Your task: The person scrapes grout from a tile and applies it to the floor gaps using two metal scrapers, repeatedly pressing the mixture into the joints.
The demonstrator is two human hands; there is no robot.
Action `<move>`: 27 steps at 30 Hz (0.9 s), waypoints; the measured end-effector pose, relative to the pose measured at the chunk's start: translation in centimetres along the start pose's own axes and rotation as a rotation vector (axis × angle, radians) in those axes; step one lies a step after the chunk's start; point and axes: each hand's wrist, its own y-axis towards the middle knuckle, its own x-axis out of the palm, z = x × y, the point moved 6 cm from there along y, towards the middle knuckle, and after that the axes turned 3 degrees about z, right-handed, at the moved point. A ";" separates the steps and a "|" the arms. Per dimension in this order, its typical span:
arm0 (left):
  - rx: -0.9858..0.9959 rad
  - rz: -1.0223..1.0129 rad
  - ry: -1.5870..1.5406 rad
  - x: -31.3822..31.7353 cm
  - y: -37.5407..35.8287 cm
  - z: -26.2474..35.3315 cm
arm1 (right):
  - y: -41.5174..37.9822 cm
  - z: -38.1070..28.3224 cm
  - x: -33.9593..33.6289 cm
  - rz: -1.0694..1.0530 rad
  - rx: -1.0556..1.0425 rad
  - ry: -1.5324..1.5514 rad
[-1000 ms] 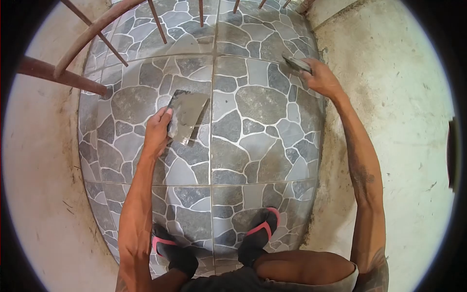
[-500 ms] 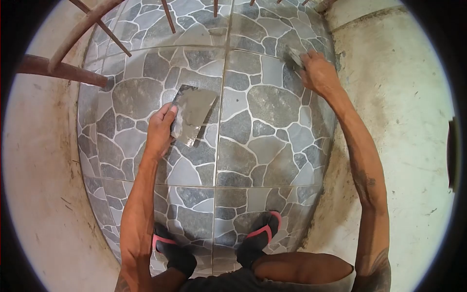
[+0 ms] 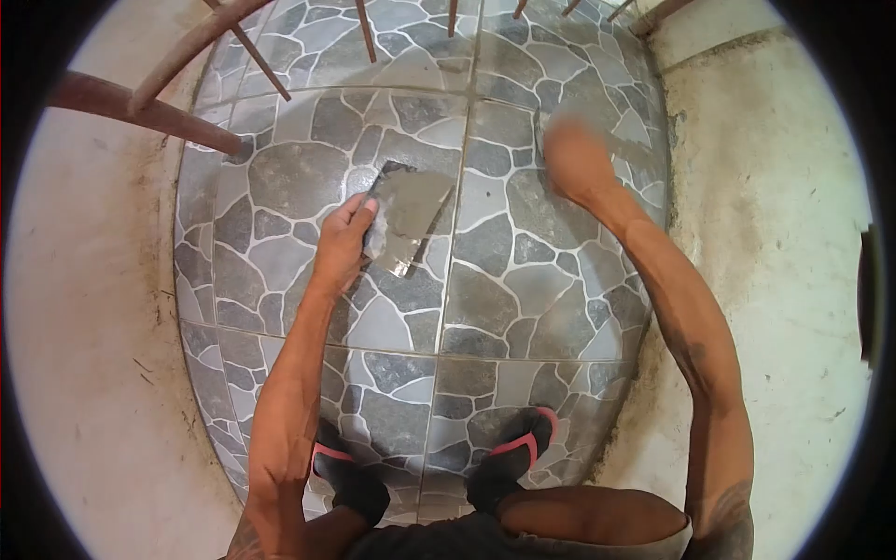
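Two hands and one flat metal plate smeared with grey mortar show. The left hand clamps the plate's left edge over the stone-patterned tiles. The right hand, far right, is blurred; its grip cannot be told.

We stand on a floor of grey stone-pattern tiles with pale grout lines. Our two sandalled feet rest on the near tiles. Bare, stained concrete borders the tiles on both sides. Rusty bars meet the tiles at the far left edge.
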 end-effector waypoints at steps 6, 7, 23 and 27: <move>-0.002 -0.020 0.032 0.1 0.0 0.1 | 2.3 -0.2 -1.2 -0.078 0.022 -0.070; -0.005 -0.018 0.037 0.3 -0.2 0.2 | 1.9 -1.1 -0.4 -0.061 0.000 -0.131; 0.028 -0.095 0.076 3.0 -0.7 1.0 | -3.2 -13.6 -12.1 -0.007 -0.455 0.494; -0.005 -0.125 0.109 5.1 -1.6 2.6 | -4.4 -13.7 -11.4 0.016 -0.497 0.412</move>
